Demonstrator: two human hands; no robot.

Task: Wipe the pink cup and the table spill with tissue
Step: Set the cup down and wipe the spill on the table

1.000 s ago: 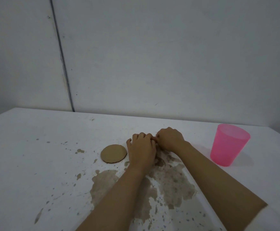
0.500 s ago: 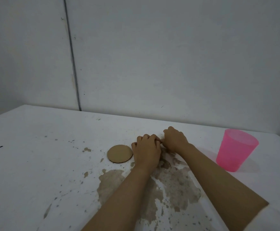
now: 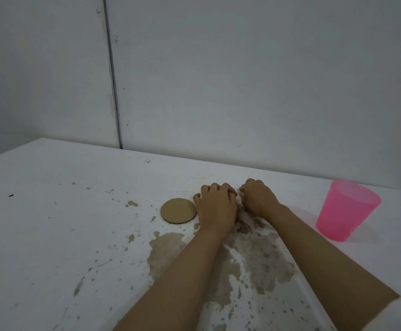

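On the bench (image 3: 51, 211), a round disc (image 3: 178, 210) lies near the middle, touching the left side of the left hand (image 3: 216, 209). The right hand (image 3: 258, 198) rests just beside the left one. The spill (image 3: 261, 256) spreads under both forearms, toward the near edge. The cup (image 3: 345, 213) stands near the right edge, well apart from the hands.

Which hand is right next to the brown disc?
The left hand: its thumb side lies right beside the brown disc. The right hand is beyond the left one, toward the pink cup.
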